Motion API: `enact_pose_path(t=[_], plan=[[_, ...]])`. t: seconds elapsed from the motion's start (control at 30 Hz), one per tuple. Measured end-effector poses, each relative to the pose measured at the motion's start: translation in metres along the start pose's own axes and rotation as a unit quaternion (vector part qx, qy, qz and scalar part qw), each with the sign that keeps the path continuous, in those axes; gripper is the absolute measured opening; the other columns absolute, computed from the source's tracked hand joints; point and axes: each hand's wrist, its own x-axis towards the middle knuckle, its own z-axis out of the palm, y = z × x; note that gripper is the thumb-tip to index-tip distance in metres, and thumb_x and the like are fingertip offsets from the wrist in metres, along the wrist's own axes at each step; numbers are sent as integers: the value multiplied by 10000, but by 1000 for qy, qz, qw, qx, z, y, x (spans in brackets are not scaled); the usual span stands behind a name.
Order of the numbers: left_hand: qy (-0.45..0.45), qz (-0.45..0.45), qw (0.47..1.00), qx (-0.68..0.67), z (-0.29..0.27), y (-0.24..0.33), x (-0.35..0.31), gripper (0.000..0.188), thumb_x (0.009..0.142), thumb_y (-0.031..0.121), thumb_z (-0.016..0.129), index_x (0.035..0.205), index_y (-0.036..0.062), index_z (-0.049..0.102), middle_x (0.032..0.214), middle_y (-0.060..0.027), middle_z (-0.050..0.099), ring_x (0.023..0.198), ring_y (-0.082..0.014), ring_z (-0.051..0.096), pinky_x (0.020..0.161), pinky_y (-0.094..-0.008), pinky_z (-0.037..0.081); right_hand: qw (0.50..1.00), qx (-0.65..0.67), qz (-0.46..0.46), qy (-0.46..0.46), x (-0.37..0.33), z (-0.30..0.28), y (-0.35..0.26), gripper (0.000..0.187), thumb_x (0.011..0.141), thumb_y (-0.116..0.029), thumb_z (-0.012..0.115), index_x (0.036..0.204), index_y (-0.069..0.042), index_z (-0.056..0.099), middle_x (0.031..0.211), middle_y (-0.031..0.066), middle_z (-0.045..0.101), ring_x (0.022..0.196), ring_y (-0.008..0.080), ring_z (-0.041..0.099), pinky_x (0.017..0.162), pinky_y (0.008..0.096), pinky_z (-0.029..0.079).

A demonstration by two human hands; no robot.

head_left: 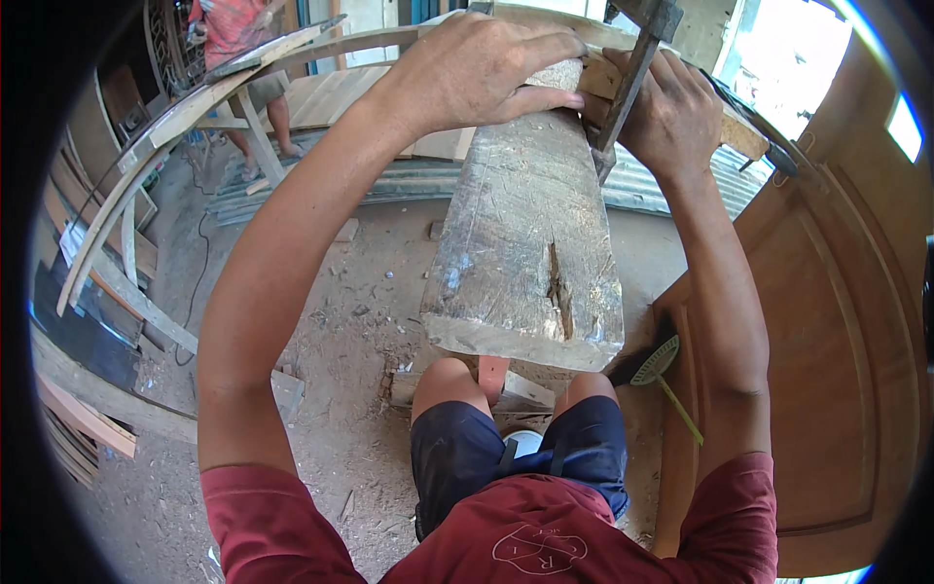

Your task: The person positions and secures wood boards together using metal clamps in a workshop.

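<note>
A thick, weathered plank (525,224) with a long crack near its close end runs away from me. At its far end my left hand (477,73) has its thumb and fingers closed around a pale piece of wood (558,74). My right hand (673,115) is curled just right of a dark metal clamp (632,83); the clamp hides its thumb, so what it grips is unclear. Between the hands a small wooden block (600,78) sits against the clamp. A wooden piece (744,137) juts out to the right of my right hand.
Long curved wooden strips (185,112) arch along the left. A panelled wooden door (808,350) leans at the right, with a green fly swatter (657,362) beside it. Corrugated sheets (389,185) lie beyond the plank. Another person (238,44) stands at the far left.
</note>
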Motion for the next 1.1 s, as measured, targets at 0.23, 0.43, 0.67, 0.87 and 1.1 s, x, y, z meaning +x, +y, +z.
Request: enact_pose_path(t=[0.23,0.43,0.67,0.87,1.1], plan=[[97,80,991,-51,-24,6,7,472,875,371,781,1151,11,650,1116,-182,743,840,-352,748,706,-419,614,1000,-12,9,-11,-3,1,3,577,712,-599,848,1056,-147,752,882,46,717,786,236,715,696,358,547],[64,26,995,-66,-27,8,3,490,853,380,805,1162,30,657,1076,-164,742,870,-352,744,747,-421,614,1000,-17,-7,23,-3,1,-1,564,708,-591,853,1054,-154,764,881,27,727,779,226,716,685,349,539],[136,-55,962,-229,-28,11,-13,805,934,434,741,1507,-19,401,1453,-233,537,1387,-324,511,1163,-424,408,999,26,32,-24,-3,-4,-3,519,748,-535,859,1050,-126,755,892,25,721,794,201,708,736,357,549],[257,-169,877,-368,17,-12,-55,651,984,483,645,1433,26,530,1390,-209,601,1320,-314,571,1130,-425,437,990,92,32,-101,-1,-21,3,589,845,-337,822,1381,-158,654,948,74,710,920,257,654,981,438,476],[186,-208,916,-289,23,-8,-65,625,971,509,631,1452,118,555,1421,-171,592,1321,-313,575,1147,-427,438,982,92,39,-163,-7,-46,12,549,807,-148,650,1354,-102,638,1126,118,701,1124,312,636,1115,475,424]])
